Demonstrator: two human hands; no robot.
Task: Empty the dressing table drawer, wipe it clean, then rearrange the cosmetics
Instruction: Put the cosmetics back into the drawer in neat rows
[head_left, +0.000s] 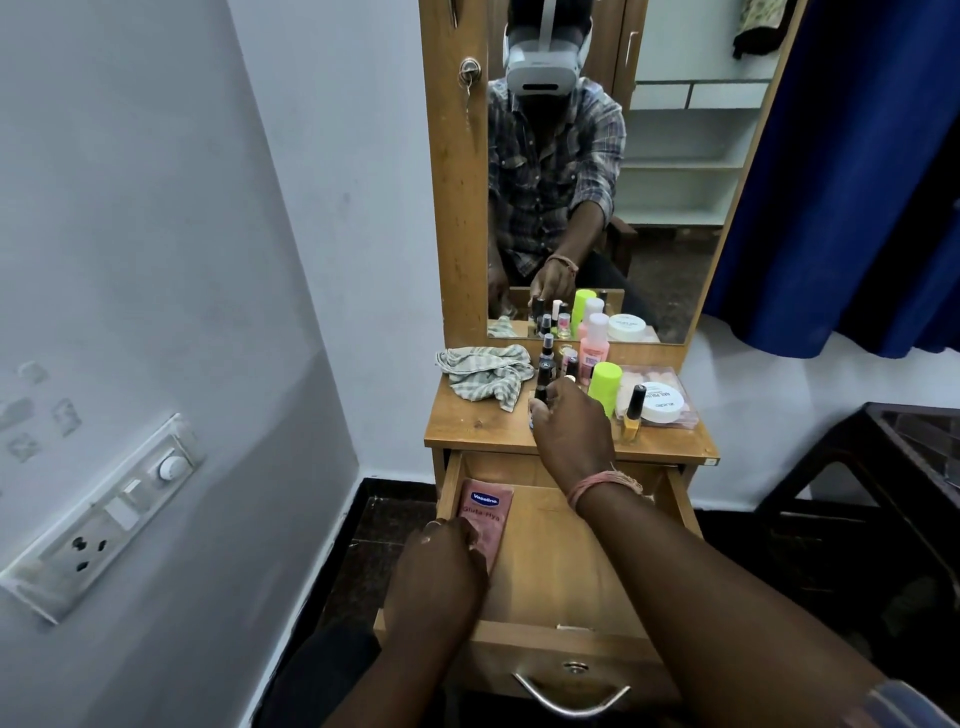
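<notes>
The wooden drawer (561, 566) of the dressing table stands pulled out. A pink Vaseline tube (485, 512) lies flat in its left side, and my left hand (441, 566) rests on the tube's lower end. My right hand (569, 431) reaches over the tabletop (478, 423) and closes around a small dark bottle (543, 382) among the cosmetics. Beside it stand a lime-green bottle (605, 387), a pink bottle (594, 345), a yellow nail polish (632, 415) and a white jar (658, 401) on a clear box.
A checked cloth (485, 374) lies crumpled on the tabletop's left. The mirror (613, 171) rises behind the cosmetics. A white wall with a switch panel (104, 514) is at the left, a blue curtain (852, 171) and a dark wooden table (883, 499) at the right.
</notes>
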